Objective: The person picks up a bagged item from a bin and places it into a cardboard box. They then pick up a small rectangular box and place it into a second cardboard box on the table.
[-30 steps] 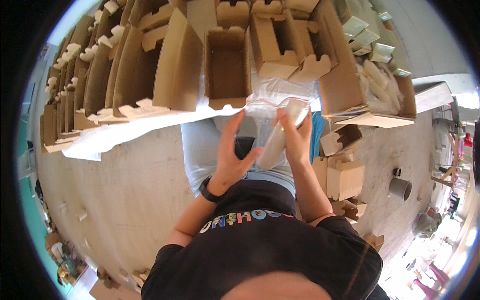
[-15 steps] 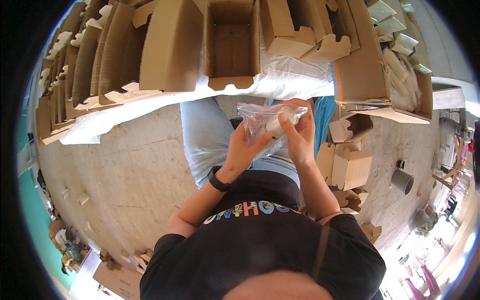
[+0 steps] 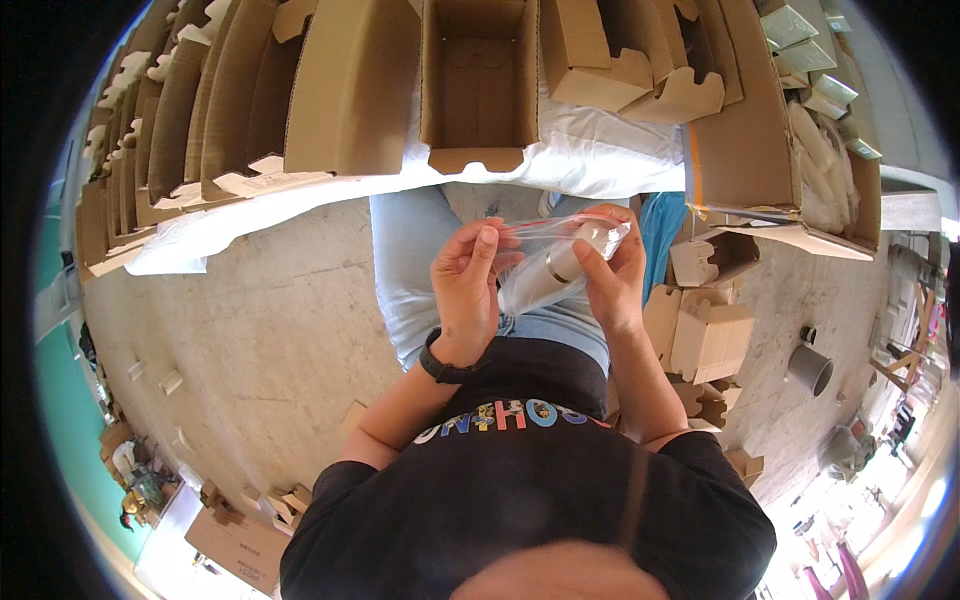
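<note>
Over my lap, a clear zip bag is stretched between both hands. Inside it lies a white cylindrical bottle with a metallic band near one end, tilted up to the right. My left hand pinches the left corner of the bag's zip edge between thumb and fingers. Wrapped round the right end of the bag and bottle is my right hand, its thumb pressing near the banded end. The plastic hides part of the bottle's outline.
An open cardboard box stands on the white-covered surface ahead. More upright cartons line up to its left. At right, a large carton stands beside wrapped white items. Small boxes and a grey bin are on the floor.
My left hand has moved left off the bottle to the bag's corner, pulling the zip edge taut. The bottle now shows more fully, tilted inside the bag. My right hand keeps its hold.
</note>
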The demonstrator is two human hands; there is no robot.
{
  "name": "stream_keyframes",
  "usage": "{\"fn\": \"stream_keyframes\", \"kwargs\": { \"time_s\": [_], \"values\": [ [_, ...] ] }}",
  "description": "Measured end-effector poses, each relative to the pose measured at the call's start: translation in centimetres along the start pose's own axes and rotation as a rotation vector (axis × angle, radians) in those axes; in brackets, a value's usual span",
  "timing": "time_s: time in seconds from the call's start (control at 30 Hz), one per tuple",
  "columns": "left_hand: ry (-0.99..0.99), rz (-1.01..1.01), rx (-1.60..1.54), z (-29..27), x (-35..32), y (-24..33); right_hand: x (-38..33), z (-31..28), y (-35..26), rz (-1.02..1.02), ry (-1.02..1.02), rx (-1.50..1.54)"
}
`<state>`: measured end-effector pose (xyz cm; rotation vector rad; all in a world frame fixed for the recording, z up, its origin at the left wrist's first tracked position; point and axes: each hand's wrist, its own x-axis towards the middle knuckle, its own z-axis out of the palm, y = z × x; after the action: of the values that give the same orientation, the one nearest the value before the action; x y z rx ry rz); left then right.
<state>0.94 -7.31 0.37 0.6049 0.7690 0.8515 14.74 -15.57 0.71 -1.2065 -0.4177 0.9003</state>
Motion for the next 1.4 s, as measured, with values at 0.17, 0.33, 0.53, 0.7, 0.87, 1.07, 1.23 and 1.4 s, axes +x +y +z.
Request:
{"fn": "stream_keyframes", "kwargs": {
  "time_s": [0.17, 0.33, 0.53, 0.7, 0.87, 1.07, 1.23, 1.4],
  "values": [
    [0.032, 0.127, 0.112, 0.0, -0.5, 0.2, -0.2, -0.5, -0.4, 0.079, -0.143, -0.033],
    [-0.124, 0.389, 0.294, 0.0, -1.2, 0.6, 0.7, -1.1, -1.8, -0.087, -0.324, -0.277],
    [-0.161, 0.499, 0.364, -0.1, -1.1, 0.8, 1.4, 1.5, -4.6, -0.553, -0.387, -0.774],
    [-0.137, 0.461, 0.379, -0.2, -1.1, 1.2, 1.6, 2.2, -4.4, -0.63, -0.395, -0.797],
    [-0.133, 0.33, 0.266, -0.4, -0.6, 1.8, 1.1, 2.7, -3.8, -0.477, -0.348, -0.755],
    [-0.238, 0.196, 0.326, -1.1, 0.0, 2.3, 1.2, 3.0, -4.3, -0.359, -0.302, -0.701],
    [-0.243, 0.226, 0.38, -1.8, -0.4, 1.9, 1.1, 3.2, -4.2, -0.39, -0.366, -0.684],
    [-0.27, 0.361, 0.425, -1.0, -0.9, 1.6, 1.2, 3.2, -3.9, -0.48, -0.415, -0.736]
  ]
}}
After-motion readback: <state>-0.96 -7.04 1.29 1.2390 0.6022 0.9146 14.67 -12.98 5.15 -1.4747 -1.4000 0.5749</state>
